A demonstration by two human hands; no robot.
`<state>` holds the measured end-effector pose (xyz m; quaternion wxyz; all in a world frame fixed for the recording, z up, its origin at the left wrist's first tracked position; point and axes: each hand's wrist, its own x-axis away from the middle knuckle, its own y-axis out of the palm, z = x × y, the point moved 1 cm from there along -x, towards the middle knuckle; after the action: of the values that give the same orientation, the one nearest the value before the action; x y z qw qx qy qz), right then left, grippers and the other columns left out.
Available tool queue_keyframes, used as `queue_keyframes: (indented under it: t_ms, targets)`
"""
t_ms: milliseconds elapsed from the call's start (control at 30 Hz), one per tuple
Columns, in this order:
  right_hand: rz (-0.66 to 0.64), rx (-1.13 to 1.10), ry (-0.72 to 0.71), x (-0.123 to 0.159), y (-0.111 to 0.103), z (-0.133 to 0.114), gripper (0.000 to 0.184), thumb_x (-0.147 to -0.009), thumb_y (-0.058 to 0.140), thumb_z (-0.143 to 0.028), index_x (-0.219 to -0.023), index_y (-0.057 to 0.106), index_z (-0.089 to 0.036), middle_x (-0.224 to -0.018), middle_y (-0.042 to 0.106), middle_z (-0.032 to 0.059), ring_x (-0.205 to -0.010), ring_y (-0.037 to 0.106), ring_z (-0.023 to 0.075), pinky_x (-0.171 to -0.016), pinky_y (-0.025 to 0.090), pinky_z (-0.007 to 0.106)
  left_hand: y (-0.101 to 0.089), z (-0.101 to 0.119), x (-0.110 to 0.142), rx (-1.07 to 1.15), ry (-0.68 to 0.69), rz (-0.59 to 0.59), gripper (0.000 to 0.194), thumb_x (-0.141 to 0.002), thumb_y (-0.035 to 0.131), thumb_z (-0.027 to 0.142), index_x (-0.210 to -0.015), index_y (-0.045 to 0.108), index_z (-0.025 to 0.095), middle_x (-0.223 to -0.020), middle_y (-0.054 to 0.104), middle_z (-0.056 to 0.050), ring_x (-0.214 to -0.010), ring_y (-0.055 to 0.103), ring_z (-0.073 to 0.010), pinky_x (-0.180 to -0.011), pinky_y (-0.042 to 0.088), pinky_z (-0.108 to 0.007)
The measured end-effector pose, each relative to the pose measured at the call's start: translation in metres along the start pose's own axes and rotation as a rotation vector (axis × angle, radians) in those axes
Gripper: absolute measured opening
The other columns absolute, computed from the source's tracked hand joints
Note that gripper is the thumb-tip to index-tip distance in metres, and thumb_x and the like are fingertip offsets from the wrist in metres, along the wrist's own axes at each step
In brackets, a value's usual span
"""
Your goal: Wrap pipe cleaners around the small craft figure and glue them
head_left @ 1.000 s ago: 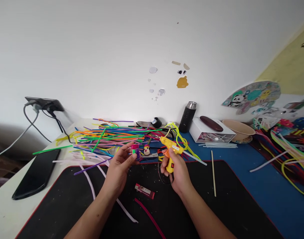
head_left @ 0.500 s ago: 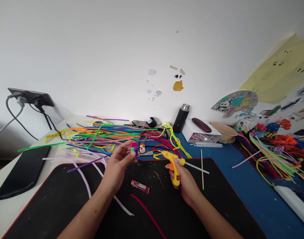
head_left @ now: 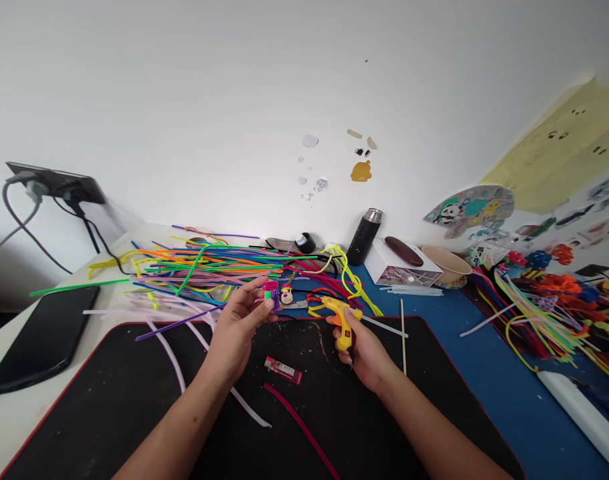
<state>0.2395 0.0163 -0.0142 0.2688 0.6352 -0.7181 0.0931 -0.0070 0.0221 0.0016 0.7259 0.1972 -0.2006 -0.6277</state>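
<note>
Lighter label (head_left: pixel 287 371) illegible; right hand (head_left: pixel 363 353) holds glue gun (head_left: pixel 342 328).

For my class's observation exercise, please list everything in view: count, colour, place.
mat: one, black, on table
fuzzy stems: many, multicoloured, behind mat and far right
lighter: one, red, on mat
figurine: one, pale, beyond left hand
flask: one, black, by wall
box: one, white, beside flask
oval case: one, maroon, on box
bowl: one, beige, right of box
wall cutouts: several, mixed, on wall
flat device: one, black, left
socket panel: one, dark, left wall
craft piece: one, pink-green-purple, left hand
glue gun: one, yellow, right hand
hands: two, left and right
</note>
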Motion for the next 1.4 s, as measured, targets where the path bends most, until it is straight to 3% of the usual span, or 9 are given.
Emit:
queue_keyframes:
  t_ms: [133,433,600,733,833,1000,1067,1200,1400]
  targets:
    - [-0.041,0.141,0.052,-0.001,-0.002,-0.004,0.06,-0.091,0.063,-0.075,-0.099,0.077,-0.017,-0.067,0.056,-0.0029,-0.042,0.043,0.008,-0.039,0.028,0.02,0.0,0.0,0.0,0.008,0.001,-0.013,0.053,-0.07,0.097,0.035,-0.119,0.08,0.024,-0.103,0.069,-0.004,-0.088,0.063,-0.0186,-0.069,0.057,-0.027]
    - [0.039,0.626,-0.105,-0.005,-0.022,-0.004,0.064,-0.093,0.057,-0.077,-0.091,0.076,-0.016,-0.044,0.051,-0.005,-0.033,0.046,0.0128,-0.034,0.026,0.021,0.001,-0.001,0.0,0.047,0.011,-0.034,0.048,-0.072,0.096,0.031,-0.117,0.081,0.025,-0.1,0.071,-0.003,-0.085,0.065,-0.018,-0.068,0.058,-0.027]
    - [0.065,0.877,-0.24,-0.001,-0.03,-0.012,0.059,-0.094,0.062,-0.07,-0.061,0.059,-0.021,-0.047,0.058,-0.0018,-0.036,0.051,0.0129,-0.043,0.033,0.025,0.0,-0.001,0.0,0.054,0.022,-0.044,0.047,-0.073,0.096,0.03,-0.117,0.081,0.025,-0.098,0.071,-0.002,-0.084,0.066,-0.0169,-0.068,0.058,-0.025]
    - [0.094,0.996,-0.326,0.018,-0.033,-0.02,0.043,-0.093,0.065,-0.06,-0.073,0.069,-0.022,-0.054,0.059,-0.0029,-0.047,0.054,0.0165,-0.051,0.034,0.028,0.0,0.0,0.001,0.04,0.013,-0.049,0.052,-0.073,0.096,0.031,-0.122,0.079,0.024,-0.099,0.07,-0.002,-0.086,0.066,-0.0161,-0.069,0.058,-0.024]
    - [0.106,1.143,-0.474,0.043,-0.025,-0.017,0.041,-0.098,0.058,-0.056,-0.079,0.073,-0.023,-0.062,0.06,-0.0008,-0.059,0.055,0.0193,-0.057,0.035,0.03,0.001,0.0,0.001,0.051,0.001,-0.059,0.052,-0.074,0.096,0.03,-0.122,0.079,0.024,-0.098,0.07,-0.002,-0.084,0.067,-0.0156,-0.069,0.059,-0.025]
    - [-0.251,1.206,-0.486,0.079,0.009,0.011,0.025,-0.1,0.064,-0.044,-0.092,0.076,-0.024,-0.075,0.072,-0.001,-0.069,0.067,0.0191,-0.066,0.044,0.028,0.003,-0.001,0.002,0.082,-0.017,-0.073,0.049,-0.071,0.098,0.029,-0.117,0.08,0.024,-0.096,0.071,0.0,-0.08,0.071,-0.0156,-0.068,0.059,-0.025]
    - [-0.318,1.31,-0.532,0.085,0.023,0.023,0.017,-0.098,0.071,-0.04,-0.104,0.077,-0.025,-0.081,0.075,-0.0002,-0.071,0.07,0.0196,-0.068,0.044,0.029,0.003,-0.001,0.002,0.083,-0.014,-0.072,0.049,-0.07,0.098,0.03,-0.116,0.08,0.024,-0.095,0.071,0.0,-0.079,0.072,-0.0163,-0.067,0.059,-0.025]
    - [-0.345,1.493,-0.555,0.082,0.04,0.041,0.019,-0.095,0.079,-0.034,-0.109,0.074,-0.023,-0.105,0.079,0.0047,-0.087,0.076,0.0253,-0.074,0.046,0.032,0.001,-0.002,0.0,0.082,-0.007,-0.08,0.048,-0.071,0.098,0.028,-0.116,0.08,0.024,-0.094,0.07,0.001,-0.08,0.073,-0.0165,-0.067,0.06,-0.026]
    - [-0.326,1.485,-0.527,0.076,0.045,0.045,0.009,-0.095,0.071,-0.015,-0.101,0.071,-0.022,-0.1,0.076,0.0028,-0.084,0.075,0.0222,-0.071,0.043,0.031,0.001,-0.003,0.0,0.071,-0.011,-0.076,0.047,-0.073,0.097,0.028,-0.117,0.08,0.024,-0.096,0.07,0.0,-0.079,0.074,-0.0169,-0.066,0.059,-0.026]
